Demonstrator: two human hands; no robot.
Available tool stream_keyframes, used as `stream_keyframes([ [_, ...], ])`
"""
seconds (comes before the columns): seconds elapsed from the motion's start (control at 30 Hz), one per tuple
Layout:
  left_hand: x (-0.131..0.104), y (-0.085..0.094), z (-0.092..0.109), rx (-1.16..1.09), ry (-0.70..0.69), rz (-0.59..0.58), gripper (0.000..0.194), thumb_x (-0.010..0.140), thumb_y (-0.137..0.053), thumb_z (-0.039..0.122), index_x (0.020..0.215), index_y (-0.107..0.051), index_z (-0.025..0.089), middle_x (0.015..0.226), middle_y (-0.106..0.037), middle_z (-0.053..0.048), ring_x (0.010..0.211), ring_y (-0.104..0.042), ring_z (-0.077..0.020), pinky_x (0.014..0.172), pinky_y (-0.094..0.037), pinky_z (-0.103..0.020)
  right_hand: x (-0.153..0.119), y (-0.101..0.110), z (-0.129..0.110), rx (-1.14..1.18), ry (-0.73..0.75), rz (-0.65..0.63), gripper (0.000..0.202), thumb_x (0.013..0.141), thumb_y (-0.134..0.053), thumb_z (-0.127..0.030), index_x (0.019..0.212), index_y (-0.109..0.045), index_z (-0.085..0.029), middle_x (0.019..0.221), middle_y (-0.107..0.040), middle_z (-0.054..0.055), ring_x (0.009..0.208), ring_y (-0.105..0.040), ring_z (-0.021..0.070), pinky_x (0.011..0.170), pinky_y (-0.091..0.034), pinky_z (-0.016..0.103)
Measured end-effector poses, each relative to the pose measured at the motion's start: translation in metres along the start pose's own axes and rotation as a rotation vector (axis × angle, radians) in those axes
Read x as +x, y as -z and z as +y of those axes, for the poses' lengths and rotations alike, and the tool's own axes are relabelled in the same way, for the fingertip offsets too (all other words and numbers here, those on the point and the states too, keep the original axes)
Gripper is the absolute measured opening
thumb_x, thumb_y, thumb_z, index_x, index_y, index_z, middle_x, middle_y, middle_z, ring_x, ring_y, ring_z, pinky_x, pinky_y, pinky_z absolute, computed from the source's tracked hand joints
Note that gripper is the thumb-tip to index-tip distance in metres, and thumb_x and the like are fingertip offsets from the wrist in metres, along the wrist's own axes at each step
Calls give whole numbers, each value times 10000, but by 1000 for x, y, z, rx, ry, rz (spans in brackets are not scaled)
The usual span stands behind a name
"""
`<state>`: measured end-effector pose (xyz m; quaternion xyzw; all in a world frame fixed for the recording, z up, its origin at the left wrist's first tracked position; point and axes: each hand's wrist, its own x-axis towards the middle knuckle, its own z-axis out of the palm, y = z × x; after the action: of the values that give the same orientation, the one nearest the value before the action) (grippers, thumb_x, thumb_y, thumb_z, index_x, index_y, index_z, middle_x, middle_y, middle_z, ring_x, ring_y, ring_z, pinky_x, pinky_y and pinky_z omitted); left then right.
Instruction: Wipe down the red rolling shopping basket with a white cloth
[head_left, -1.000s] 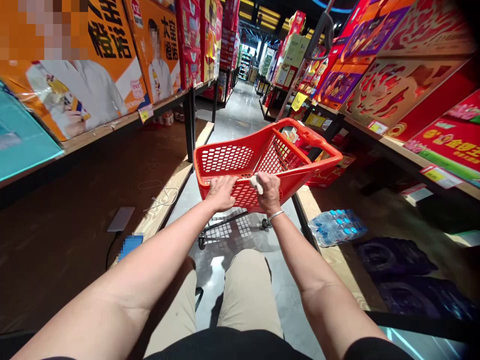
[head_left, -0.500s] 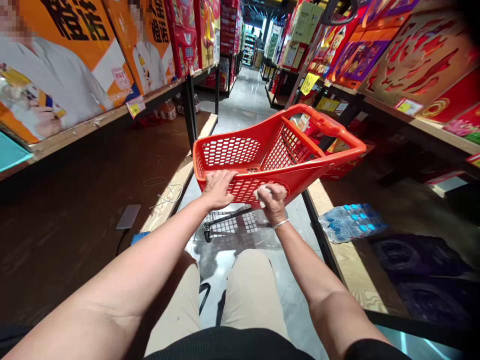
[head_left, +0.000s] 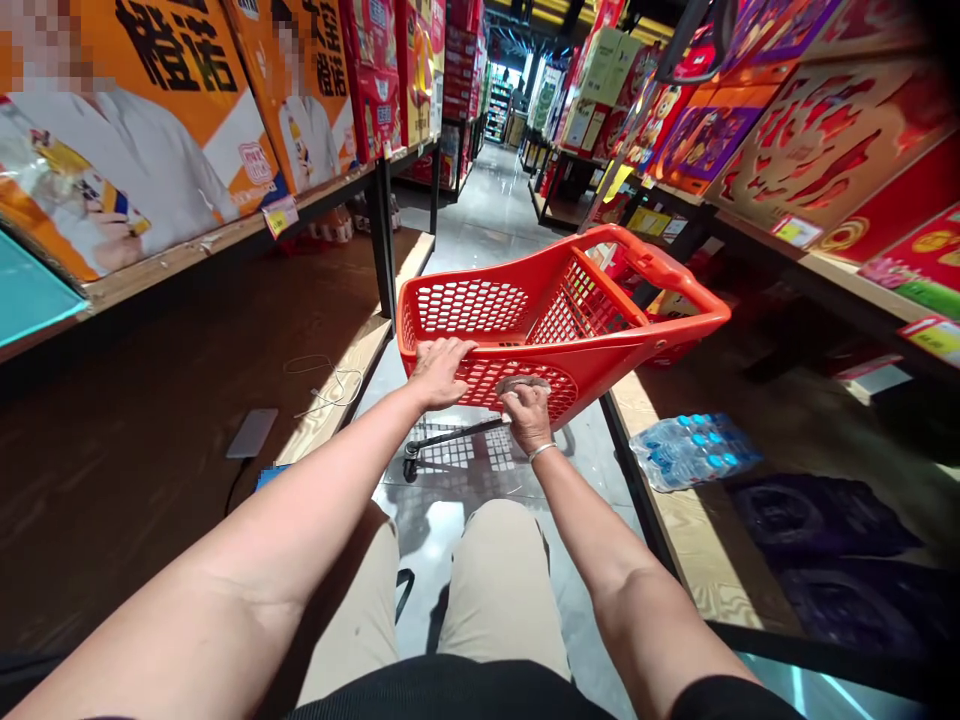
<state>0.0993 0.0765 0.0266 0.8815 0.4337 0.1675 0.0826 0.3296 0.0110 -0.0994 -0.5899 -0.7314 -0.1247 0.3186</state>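
Note:
A red plastic shopping cart [head_left: 607, 350] with honeycomb-mesh sides stands crosswise in the aisle before me, its handle pointing right. Over the near rim at the front end lies my left hand [head_left: 441, 374], fingers wrapped on the edge and thumb lower on the outside. My right hand [head_left: 528, 412] is closed on a pale crumpled cloth [head_left: 523, 384], pressed against the outer mesh of the near side. Part of the cloth is hidden behind the fingers. A light bracelet circles my right wrist.
Shelves with orange cartons [head_left: 172, 100] line the left, and red gift boxes [head_left: 825, 150] the right. A pack of water bottles [head_left: 694, 452] lies on the low right shelf. A white phone-like device [head_left: 253, 432] and a white cable [head_left: 341, 385] are at lower left.
My right hand has moved slightly left and down along the cart's side with the cloth. The left hand keeps its place on the rim. The cart appears slightly shifted in view.

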Motion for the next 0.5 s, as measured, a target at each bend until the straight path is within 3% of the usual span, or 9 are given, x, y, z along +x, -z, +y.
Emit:
stream_keyframes([
  [0.1,0,1,1,12,-2,-20,715,758,-560,244,1463,-478,159,1315,-588,-126,1196,-504,-314,1026,-314,-480,9,24,-9,179,-11,-54,303,851,-561,-109,1031,-753,-258,1119,-663,73,1072,-533,258,1012,-456,478],
  [0.23,-4,4,1,-17,-29,-33,802,781,-577,280,1560,-401,223,1292,-589,-112,1183,-502,-327,1013,-323,-497,30,65,-28,690,-140,-81,472,772,-675,-197,1238,-623,-238,1202,-660,81,1103,-607,236,995,-505,413],
  [0.37,-6,9,-3,-130,-67,-69,559,849,-604,386,1406,-603,354,1320,-585,-65,1221,-490,-321,1041,-309,-512,53,93,-43,1146,-460,-7,510,655,-729,-216,1139,-568,-219,1145,-672,45,1008,-643,195,886,-551,333],
  [0.5,-9,8,-8,-217,-90,-96,369,883,-628,501,1202,-747,358,1420,-552,-37,1286,-450,-327,1096,-272,-536,61,93,-57,1338,-590,-63,474,603,-718,-206,1056,-579,-218,1040,-675,17,959,-646,203,894,-548,360],
])
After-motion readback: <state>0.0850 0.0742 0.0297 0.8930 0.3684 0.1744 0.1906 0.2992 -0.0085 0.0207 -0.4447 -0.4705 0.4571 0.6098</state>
